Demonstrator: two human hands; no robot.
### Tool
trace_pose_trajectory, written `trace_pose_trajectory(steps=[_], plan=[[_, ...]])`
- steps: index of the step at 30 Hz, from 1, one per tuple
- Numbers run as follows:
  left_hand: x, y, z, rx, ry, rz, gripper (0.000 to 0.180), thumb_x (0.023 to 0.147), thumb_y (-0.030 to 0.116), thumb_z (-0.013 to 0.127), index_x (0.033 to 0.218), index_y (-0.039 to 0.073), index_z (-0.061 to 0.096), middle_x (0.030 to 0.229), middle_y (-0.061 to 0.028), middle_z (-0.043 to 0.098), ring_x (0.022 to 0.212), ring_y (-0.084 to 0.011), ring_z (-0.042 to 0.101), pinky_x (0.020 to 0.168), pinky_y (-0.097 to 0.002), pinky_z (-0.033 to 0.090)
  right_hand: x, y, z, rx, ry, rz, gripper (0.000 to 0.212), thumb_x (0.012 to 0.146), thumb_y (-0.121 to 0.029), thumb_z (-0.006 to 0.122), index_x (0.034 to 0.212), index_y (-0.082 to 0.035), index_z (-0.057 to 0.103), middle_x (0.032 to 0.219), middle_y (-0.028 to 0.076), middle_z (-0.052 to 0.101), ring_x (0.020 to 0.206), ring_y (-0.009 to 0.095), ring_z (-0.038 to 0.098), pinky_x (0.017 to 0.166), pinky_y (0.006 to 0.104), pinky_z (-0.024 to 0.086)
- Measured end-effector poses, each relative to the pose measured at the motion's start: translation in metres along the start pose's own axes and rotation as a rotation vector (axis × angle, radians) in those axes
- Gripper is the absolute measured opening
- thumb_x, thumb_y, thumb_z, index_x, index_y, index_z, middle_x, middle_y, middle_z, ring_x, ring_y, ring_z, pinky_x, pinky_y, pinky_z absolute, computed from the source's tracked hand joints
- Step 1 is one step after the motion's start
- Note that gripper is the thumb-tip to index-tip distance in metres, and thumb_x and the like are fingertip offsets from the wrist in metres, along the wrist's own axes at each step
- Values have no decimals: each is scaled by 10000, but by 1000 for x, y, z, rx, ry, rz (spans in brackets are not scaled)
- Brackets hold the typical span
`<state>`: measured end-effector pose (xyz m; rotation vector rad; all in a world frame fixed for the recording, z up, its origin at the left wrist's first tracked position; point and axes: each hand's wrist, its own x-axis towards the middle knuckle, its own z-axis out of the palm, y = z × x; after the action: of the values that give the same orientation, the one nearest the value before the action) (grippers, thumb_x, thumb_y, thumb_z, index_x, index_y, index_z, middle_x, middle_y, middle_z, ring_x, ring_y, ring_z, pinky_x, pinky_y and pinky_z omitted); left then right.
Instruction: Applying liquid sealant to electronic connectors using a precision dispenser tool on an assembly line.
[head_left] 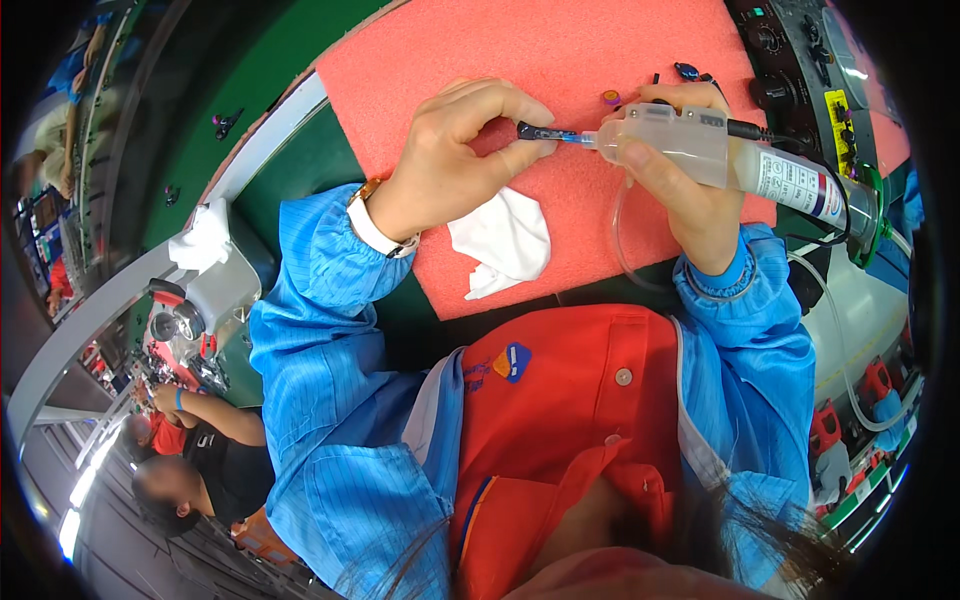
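Between thumb and forefinger of my left hand (pixel 455 145) is pinched a small black part (pixel 540 132). My right hand (pixel 690 190) is wrapped round a clear glue-dispensing syringe (pixel 670 140), its blue needle tip (pixel 580 138) touching or almost touching the black part. A labelled cylinder (pixel 800 187) continues from the syringe's rear, with a black cable (pixel 750 130) running alongside. Below the hands, a crumpled white cloth (pixel 505 240) lies on the pink foam mat (pixel 590 60). A thin clear tube (pixel 622 240) loops down beneath my right hand.
Small dark and purple pieces (pixel 611 98) lie on the mat beyond my right hand. A black control box with knobs (pixel 775 90) stands at the right. Another clear hose (pixel 850 390) curves down the right side. Co-workers (pixel 200 460) sit at the lower left.
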<state>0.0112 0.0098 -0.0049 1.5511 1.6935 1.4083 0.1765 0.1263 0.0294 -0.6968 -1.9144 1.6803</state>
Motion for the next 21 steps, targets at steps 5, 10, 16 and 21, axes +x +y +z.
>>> trace_pose_trajectory(steps=[5,10,16,21], plan=[[0,-1,-1,2,-10,-11,199,631,24,701,798,43,593,715,-57,579,636,-187,548,618,-278,412,0,0,-2,82,12,78,262,697,-154,718,869,9,607,964,84,506,806,191,595,674,260,500],[0,-2,0,-5,-5,-7,208,625,20,705,799,43,593,718,-58,579,633,-191,548,617,-280,414,0,-1,-4,51,10,83,272,694,-142,719,884,9,597,968,85,504,811,190,595,678,261,501],[1,1,-1,16,-11,8,208,623,11,702,797,40,592,719,-64,581,641,-193,553,620,-281,416,0,-3,-6,9,-7,80,284,689,-129,721,898,10,588,966,88,509,814,185,595,677,260,497],[1,1,-1,27,-13,26,208,620,2,699,795,35,590,724,-69,586,660,-201,565,627,-284,417,-1,-4,-7,12,16,49,278,708,-117,683,918,12,555,936,98,526,796,172,594,652,248,483]])
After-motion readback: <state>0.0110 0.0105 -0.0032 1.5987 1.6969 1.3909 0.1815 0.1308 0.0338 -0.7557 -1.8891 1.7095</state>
